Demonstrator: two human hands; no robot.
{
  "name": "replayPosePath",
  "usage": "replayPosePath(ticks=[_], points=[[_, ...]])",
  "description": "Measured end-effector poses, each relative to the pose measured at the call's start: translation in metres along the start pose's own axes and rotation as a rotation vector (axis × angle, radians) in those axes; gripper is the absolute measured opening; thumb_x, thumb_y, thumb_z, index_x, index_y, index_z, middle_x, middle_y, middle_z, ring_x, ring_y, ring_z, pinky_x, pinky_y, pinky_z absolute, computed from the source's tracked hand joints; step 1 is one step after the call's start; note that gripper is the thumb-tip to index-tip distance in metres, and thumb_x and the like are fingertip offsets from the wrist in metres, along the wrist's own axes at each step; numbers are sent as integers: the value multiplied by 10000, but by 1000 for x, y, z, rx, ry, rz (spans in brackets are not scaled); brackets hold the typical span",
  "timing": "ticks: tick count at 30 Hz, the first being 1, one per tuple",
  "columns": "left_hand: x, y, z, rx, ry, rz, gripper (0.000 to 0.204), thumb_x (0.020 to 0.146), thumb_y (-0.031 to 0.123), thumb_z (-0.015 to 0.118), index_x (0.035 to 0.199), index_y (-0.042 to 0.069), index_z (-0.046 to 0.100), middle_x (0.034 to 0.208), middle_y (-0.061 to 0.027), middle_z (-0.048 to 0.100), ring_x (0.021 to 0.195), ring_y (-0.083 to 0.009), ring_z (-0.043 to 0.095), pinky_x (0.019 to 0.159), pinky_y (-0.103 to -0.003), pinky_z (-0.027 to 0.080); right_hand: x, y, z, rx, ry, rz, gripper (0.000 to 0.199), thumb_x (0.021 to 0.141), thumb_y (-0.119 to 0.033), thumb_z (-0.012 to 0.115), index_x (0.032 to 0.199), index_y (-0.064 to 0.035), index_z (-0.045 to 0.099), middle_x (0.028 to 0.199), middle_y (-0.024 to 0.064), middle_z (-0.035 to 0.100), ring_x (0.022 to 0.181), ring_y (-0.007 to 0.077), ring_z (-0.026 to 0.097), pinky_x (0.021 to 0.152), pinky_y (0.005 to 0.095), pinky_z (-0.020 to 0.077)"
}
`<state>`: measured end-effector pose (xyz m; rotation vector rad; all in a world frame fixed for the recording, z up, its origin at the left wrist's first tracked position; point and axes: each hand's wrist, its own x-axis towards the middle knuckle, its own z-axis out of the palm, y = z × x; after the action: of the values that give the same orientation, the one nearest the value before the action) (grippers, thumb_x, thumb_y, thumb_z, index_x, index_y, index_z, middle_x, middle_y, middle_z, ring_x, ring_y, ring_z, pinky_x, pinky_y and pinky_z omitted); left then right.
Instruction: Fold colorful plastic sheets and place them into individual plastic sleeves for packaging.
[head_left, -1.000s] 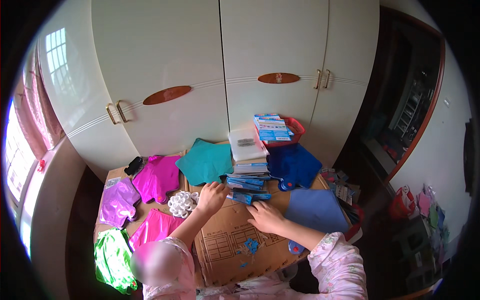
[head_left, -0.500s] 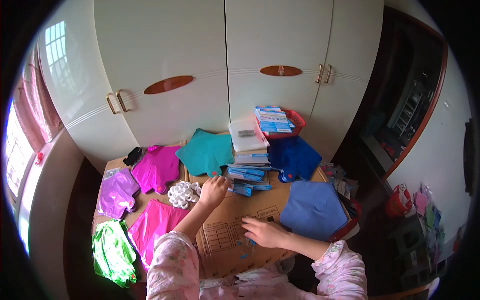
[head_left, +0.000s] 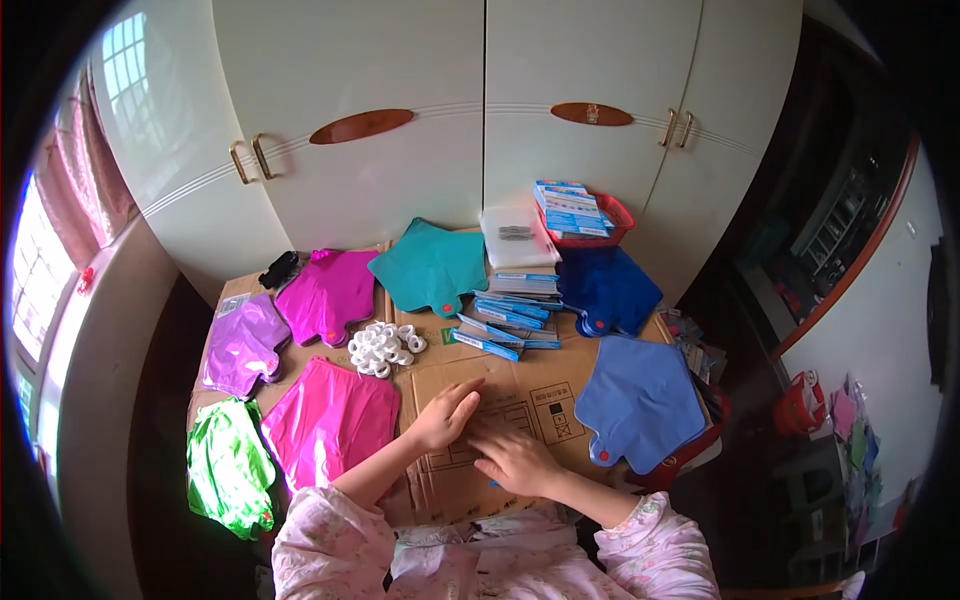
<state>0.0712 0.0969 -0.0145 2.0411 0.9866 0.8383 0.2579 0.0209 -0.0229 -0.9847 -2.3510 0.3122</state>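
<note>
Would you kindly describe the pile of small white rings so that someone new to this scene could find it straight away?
Start at the flattened cardboard covering the table in front of the white wardrobe. Left of its middle, beyond the left hand, lies the pile of white rings, between two pink foil pieces. It is the only heap of small white loops among flat coloured sheets.

The flattened brown cardboard sheet point(head_left: 540, 385) lies flat across the work surface, printed side up, with dark box symbols near its centre-right. Both hands rest on its near part, at about 6 o'clock in the view: the left hand point(head_left: 445, 413) lies palm down with fingers spread toward 1 o'clock, and the right hand point(head_left: 515, 458) lies just beside it, fingers pointing toward 10 o'clock.
</note>
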Motion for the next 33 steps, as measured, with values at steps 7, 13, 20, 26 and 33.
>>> replayPosePath(ticks=[7, 13, 20, 26, 33], points=[[-88, 90, -21, -278, -149, -140, 397, 972, 298, 425, 1200, -12, 523, 1077, -137, 628, 1030, -283, 597, 898, -362, 454, -23, -1, -18, 369, 76, 111, 303, 898, -140, 548, 1188, -53, 566, 1245, 147, 548, 1229, 313, 466, 988, 387, 419], [-189, 76, 73, -1451, -256, -943, 363, 944, 191, 405, 1189, -52, 519, 1172, -176, 577, 1114, -264, 550, 998, -370, 402, -6, -11, -9, 118, -15, 63, 317, 916, -224, 521, 1179, -56, 576, 1246, 135, 557, 1207, 289, 489, 1036, 410, 361], [-167, 48, 131, -2186, 194, -850, 477, 954, 268, 284, 1254, -75, 423, 1244, -198, 521, 1143, -304, 524, 1008, -434, 406, -13, -39, 10, 201, -21, 12, 225, 878, -186, 581, 1042, -51, 654, 1153, 99, 624, 1143, 268, 551, 1000, 403, 412], [-169, 41, 130, -2668, 206, -558, 429, 981, 284, 270, 1189, -33, 470, 1206, -181, 539, 1050, -250, 580, 916, -410, 487, -35, -75, 19, 235, -9, -28, 185, 844, -162, 612, 980, -52, 674, 1081, 99, 655, 1063, 243, 606, 953, 393, 455], [-176, 30, 125, -2309, 105, -946, 386, 956, 216, 335, 1216, -41, 460, 1211, -227, 514, 1019, -233, 587, 891, -305, 499, -58, -98, 31, 435, 135, -84, 150, 813, -98, 624, 910, 14, 649, 967, 125, 658, 952, 283, 637, 881, 396, 494]])
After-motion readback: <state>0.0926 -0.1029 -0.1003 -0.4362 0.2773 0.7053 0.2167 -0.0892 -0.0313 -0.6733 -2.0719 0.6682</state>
